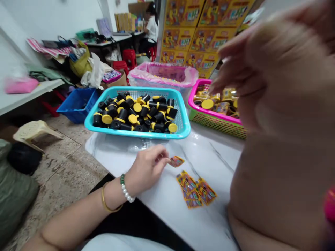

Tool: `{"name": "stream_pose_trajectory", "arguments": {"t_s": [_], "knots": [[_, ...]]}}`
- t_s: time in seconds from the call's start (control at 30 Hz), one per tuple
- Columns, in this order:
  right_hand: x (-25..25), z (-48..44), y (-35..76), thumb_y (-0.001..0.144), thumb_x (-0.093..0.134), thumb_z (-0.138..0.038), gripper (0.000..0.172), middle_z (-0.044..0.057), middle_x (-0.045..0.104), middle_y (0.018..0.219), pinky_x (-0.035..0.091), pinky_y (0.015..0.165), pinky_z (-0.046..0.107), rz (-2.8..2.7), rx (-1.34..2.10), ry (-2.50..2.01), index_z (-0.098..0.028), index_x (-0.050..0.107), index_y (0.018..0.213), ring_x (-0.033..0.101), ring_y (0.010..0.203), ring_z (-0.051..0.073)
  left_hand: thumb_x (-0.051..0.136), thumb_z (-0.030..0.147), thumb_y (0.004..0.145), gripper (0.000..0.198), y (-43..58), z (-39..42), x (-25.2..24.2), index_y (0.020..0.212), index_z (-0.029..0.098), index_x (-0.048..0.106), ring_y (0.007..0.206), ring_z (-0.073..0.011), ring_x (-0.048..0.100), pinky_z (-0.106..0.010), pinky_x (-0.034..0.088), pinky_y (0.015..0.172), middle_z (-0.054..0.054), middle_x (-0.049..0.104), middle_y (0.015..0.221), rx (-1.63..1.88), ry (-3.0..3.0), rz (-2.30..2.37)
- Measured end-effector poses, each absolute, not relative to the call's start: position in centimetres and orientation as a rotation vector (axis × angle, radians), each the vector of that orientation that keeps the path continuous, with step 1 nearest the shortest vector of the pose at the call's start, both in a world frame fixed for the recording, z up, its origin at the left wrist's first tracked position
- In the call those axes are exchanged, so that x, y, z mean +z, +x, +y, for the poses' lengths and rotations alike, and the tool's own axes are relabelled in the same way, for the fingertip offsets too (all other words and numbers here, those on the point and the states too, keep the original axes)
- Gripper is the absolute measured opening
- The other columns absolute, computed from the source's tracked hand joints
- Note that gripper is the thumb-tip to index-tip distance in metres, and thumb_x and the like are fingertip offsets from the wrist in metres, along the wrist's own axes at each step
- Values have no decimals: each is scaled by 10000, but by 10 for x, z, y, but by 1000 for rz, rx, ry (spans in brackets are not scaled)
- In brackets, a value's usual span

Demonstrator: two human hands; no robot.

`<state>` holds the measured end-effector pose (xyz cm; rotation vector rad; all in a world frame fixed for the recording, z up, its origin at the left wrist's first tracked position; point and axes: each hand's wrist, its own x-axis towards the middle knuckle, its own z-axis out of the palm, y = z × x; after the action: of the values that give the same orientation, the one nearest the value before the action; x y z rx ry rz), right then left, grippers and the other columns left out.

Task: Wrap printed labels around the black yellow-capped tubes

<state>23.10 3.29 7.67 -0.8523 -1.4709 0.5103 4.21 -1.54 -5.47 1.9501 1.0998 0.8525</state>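
Observation:
My left hand (148, 169) rests on the white table (162, 202), fingers pinched on a small orange sticker (177, 161). A short stack of like stickers (195, 191) lies just to its right. My right hand (261, 66) is raised close to the camera, large and blurred, fingers stretched leftward with nothing seen in them. Behind the left hand a turquoise basket (183, 130) holds several black tubes with yellow caps (136, 113).
A pink-and-green basket (214, 122) of wrapped yellow items stands at right, a pink-lined bin (163, 75) behind. A blue crate (75, 103) and pale stool (32, 130) sit on the floor at left. Yellow cartons are stacked at the back; a person sits far off.

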Motion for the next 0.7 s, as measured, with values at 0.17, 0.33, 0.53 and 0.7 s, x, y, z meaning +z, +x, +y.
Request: {"name": "stream_pose_trajectory", "arguments": {"t_s": [0.17,0.33,0.53,0.7], "knots": [[67,39,209,903,627,-456,338,-4,666,610,435,490,230,-1953,709,-987,-178,724,737,603,550,101,688,219,829,56,3,-7,-16,819,188,643,726,-143,632,-263,504,700,-9,671,778,1061,1576,1134],[42,49,180,837,656,-518,357,19,673,633,408,462,226,-2163,1150,-1009,-182,714,730,580,552,129,770,236,755,222,-11,0,1,936,179,654,721,-150,655,-269,536,694,-15,691,775,1274,1361,1026],[21,47,151,828,624,-550,420,-32,523,513,329,435,216,-1956,1186,-1035,-194,536,623,438,468,97,755,290,800,222,-21,-5,7,952,180,636,671,-121,629,-223,503,637,0,678,745,1615,1305,1186],[12,44,139,910,507,-570,495,-35,471,476,294,421,224,-1927,984,-1050,-210,475,572,384,445,94,694,446,858,306,-22,-19,-3,766,155,677,503,-75,466,-197,370,467,18,568,600,1610,1213,1223]]}}
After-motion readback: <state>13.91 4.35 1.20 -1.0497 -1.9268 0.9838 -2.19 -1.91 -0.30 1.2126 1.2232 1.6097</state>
